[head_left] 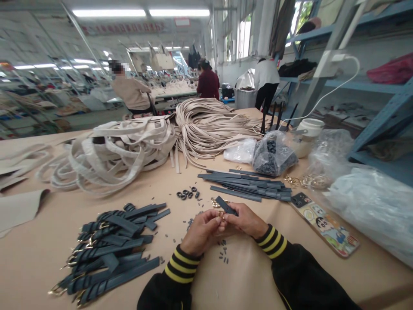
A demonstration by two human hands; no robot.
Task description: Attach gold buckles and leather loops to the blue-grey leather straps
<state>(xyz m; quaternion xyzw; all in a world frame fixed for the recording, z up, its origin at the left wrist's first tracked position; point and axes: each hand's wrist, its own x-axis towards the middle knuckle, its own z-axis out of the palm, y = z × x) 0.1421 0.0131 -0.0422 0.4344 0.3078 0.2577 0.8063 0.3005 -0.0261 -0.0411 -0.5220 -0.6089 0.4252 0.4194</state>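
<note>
Through the head camera I see a tan table (250, 271), with a large bundle of pale straps (200, 125) towards its far side and a pile of dark straps (119, 249) at the left; behind it I have a long workroom under ceiling lights (109, 13), with a person in a dark red top (208, 84) well back and blue shelves (358, 85) on the right; the held strap (227, 206) looks short, flat and dark blue-grey, raised over the near middle of the table; the right hand (247, 219) grips it, while the left hand (203, 230) pinches a small gold buckle (221, 215) just beside it; a clear bag (274, 157) bulges with small dark pieces; near it stands a pale tub (301, 144), contents hidden from me.
</note>
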